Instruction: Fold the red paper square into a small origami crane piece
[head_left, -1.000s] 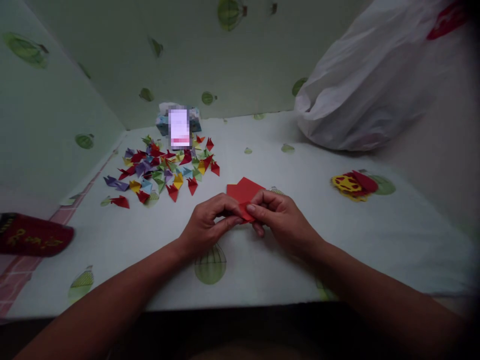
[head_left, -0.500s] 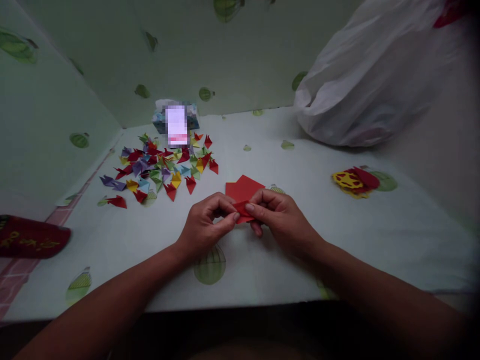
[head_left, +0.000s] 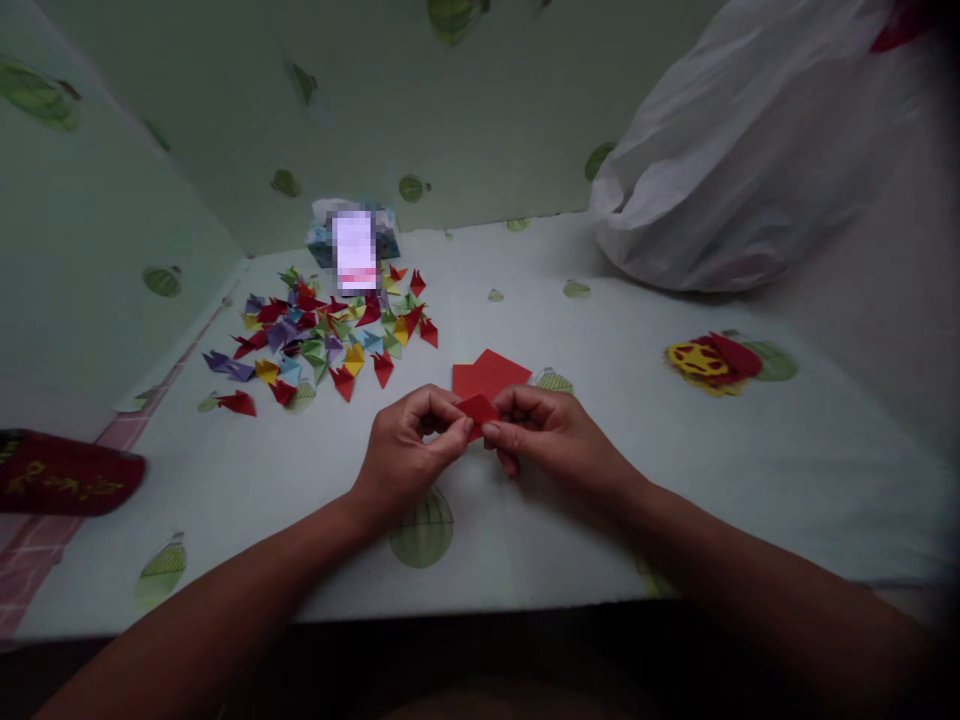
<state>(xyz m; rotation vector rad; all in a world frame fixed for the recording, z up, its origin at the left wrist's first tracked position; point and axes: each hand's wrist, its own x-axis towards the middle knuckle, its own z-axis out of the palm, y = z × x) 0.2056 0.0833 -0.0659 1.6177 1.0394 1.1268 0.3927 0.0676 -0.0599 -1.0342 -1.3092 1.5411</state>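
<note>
Head view: left hand [head_left: 409, 440] and right hand [head_left: 559, 435] finger-pinch folded red paper [head_left: 478, 408], likely light, crease-prone, best held by its edges.

The head view looks forward and down; the tabletop [head_left: 540, 540] lies close. The view's right edge seems murky.

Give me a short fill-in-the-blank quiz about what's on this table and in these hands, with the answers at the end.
The left hand and right hand hold a small folded paper coloured ____.
The many paper figures lie on the person's ____ side of the table.
The lit screen stands in ____ of the tissue box.
The big plastic bag is coloured ____.

Missing words: red; left; front; white.
</note>
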